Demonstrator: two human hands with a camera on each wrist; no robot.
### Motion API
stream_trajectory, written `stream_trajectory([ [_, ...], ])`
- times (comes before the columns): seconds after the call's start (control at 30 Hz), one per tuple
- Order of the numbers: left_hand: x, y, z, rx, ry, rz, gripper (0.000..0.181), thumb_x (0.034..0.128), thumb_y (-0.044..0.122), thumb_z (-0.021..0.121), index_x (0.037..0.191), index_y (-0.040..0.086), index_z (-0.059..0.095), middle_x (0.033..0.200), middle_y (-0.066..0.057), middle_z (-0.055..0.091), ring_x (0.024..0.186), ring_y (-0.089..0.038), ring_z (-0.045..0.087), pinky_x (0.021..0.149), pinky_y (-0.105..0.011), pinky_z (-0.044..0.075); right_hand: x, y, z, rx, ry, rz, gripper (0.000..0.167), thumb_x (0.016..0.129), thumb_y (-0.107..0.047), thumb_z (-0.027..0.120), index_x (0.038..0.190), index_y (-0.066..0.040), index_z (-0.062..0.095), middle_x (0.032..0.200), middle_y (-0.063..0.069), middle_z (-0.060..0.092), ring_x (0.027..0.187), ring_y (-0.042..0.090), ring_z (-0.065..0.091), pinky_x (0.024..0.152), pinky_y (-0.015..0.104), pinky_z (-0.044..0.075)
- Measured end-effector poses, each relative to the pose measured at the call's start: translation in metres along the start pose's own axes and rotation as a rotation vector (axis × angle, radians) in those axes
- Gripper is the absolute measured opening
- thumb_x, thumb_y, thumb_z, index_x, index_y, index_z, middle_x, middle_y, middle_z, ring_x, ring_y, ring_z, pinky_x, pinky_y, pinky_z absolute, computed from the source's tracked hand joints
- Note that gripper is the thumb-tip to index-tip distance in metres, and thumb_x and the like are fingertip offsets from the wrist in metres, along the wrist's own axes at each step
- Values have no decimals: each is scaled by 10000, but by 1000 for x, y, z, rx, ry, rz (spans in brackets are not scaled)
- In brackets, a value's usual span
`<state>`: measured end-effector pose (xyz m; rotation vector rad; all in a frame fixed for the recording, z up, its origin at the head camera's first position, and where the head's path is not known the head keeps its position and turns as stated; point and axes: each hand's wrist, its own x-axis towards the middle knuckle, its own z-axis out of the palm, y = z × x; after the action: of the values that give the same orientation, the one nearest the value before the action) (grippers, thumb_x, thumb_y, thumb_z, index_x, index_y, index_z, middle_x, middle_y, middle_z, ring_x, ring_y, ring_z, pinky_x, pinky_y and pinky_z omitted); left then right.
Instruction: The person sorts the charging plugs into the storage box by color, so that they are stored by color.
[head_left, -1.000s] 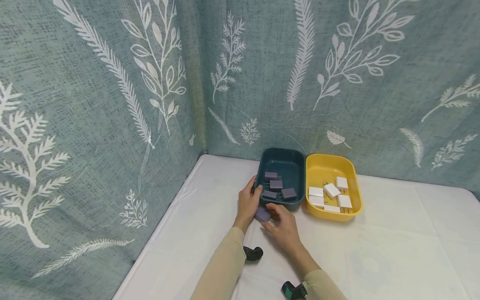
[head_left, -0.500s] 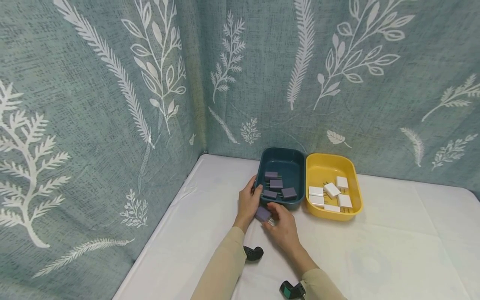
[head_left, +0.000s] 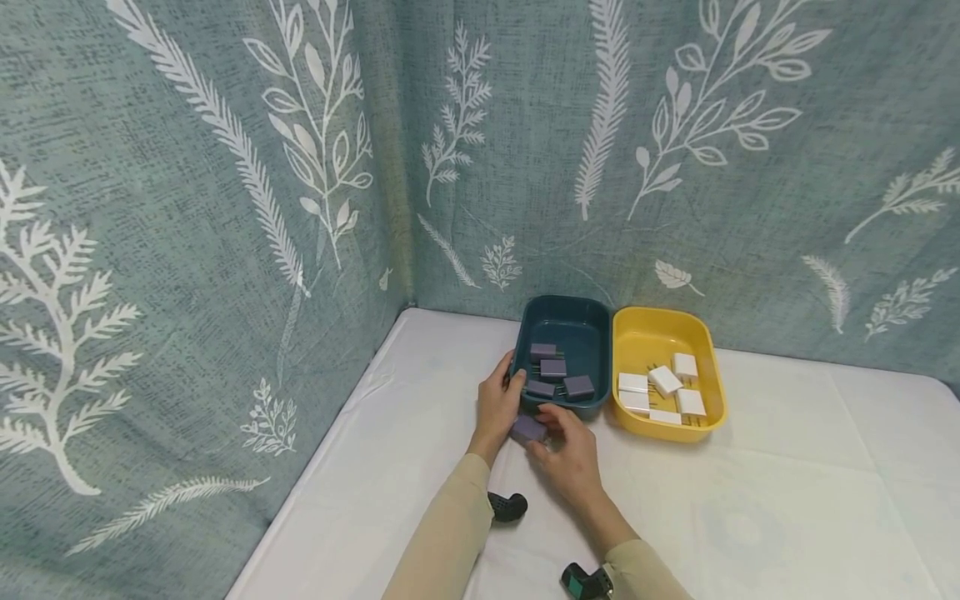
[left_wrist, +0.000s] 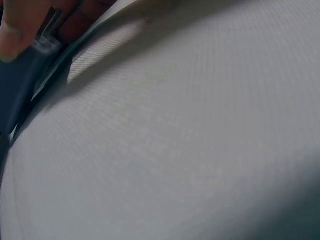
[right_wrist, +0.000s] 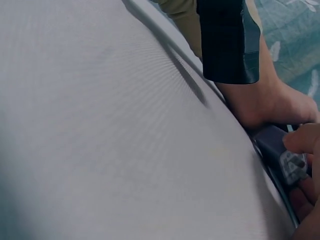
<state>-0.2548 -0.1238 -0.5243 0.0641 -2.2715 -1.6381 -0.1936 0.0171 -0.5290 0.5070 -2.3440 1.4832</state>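
Observation:
At the left side of the dark blue bin (head_left: pixel 583 333), my left hand (head_left: pixel 497 408) grips the wall, its thumb near the rim. Several purple wall chargers (head_left: pixel 579 387) with metal prongs lie inside that bin. One more purple wall charger (head_left: pixel 528 428) is just in front of the bin, between my two hands. My right hand (head_left: pixel 568 450) pinches it at its pronged end. In the right wrist view, the thumb touches the held charger (right_wrist: pixel 274 142), and the fingers curl near its prongs. The left wrist view catches part of this charger (left_wrist: pixel 17 85) and the right thumb.
A yellow bin (head_left: pixel 716 400) stands against the blue bin's right side, holding several white wall chargers (head_left: pixel 663 381). Both bins sit on a white-covered table (head_left: pixel 810 467), near a patterned teal curtain (head_left: pixel 525 167). Black wrist-worn devices (head_left: pixel 507 507) stick out by the sleeves.
The purple charger in front of the bin has turned slightly, and its prongs show less in the head view. My right fingers have shifted a little. My left hand stays on the bin.

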Motion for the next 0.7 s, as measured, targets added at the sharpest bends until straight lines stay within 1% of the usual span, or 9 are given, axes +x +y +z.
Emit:
stream_trajectory([
  [0.03, 0, 0, 0, 2, 0, 2, 461, 966, 249, 528, 1415, 144, 522, 1387, -92, 583, 1257, -204, 582, 1038, -378, 490, 0, 0, 0, 10, 12, -10, 531, 655, 42, 836, 1143, -53, 646, 1005, 80, 720, 888, 212, 690, 805, 343, 572],
  [0.1, 0, 0, 0, 6, 2, 3, 465, 965, 247, 529, 1417, 138, 520, 1389, -98, 580, 1260, -207, 579, 1039, -377, 489, -1, 1, -1, 13, 29, -28, 529, 656, 42, 834, 1141, -49, 644, 994, 80, 723, 876, 214, 689, 796, 303, 570],
  [0.2, -1, 1, 0, 9, 2, -1, 463, 967, 240, 530, 1419, 138, 518, 1393, -96, 576, 1264, -206, 576, 1042, -374, 486, -2, 0, -1, 23, 50, -50, 527, 653, 48, 830, 1139, -37, 642, 984, 89, 726, 856, 222, 689, 772, 284, 567],
  [0.27, -1, 2, 0, 10, 0, -4, 458, 970, 230, 530, 1419, 140, 517, 1393, -94, 577, 1262, -206, 578, 1041, -373, 487, -2, -1, -2, 29, 50, -42, 523, 660, 45, 827, 1142, -34, 640, 986, 91, 726, 851, 220, 688, 757, 271, 568],
  [0.3, -1, 2, 0, 11, 0, -2, 455, 972, 221, 529, 1419, 139, 517, 1391, -96, 579, 1259, -210, 581, 1039, -377, 489, -2, -2, -2, 38, 52, -38, 522, 658, 53, 827, 1139, -28, 641, 984, 97, 727, 848, 224, 689, 748, 290, 572],
  [0.43, 0, 1, 0, 8, -2, -3, 448, 976, 208, 530, 1419, 140, 517, 1385, -100, 583, 1249, -218, 590, 1033, -381, 493, -2, -2, -3, 46, 55, -41, 517, 663, 58, 825, 1140, -16, 640, 978, 99, 729, 839, 220, 688, 724, 280, 572],
  [0.57, 0, 1, 0, 11, -4, -10, 455, 975, 233, 529, 1421, 147, 515, 1391, -93, 579, 1258, -211, 583, 1043, -372, 486, -1, -2, -3, 52, 69, -59, 520, 657, 59, 825, 1137, -4, 636, 969, 103, 728, 844, 225, 684, 740, 270, 567],
  [0.7, 0, 1, 0, 16, -3, 2, 457, 974, 250, 525, 1419, 148, 517, 1383, -101, 585, 1252, -223, 588, 1038, -383, 489, -1, -2, -4, 76, 87, -32, 506, 661, 62, 829, 1127, -2, 643, 958, 96, 731, 863, 223, 680, 778, 283, 570],
])
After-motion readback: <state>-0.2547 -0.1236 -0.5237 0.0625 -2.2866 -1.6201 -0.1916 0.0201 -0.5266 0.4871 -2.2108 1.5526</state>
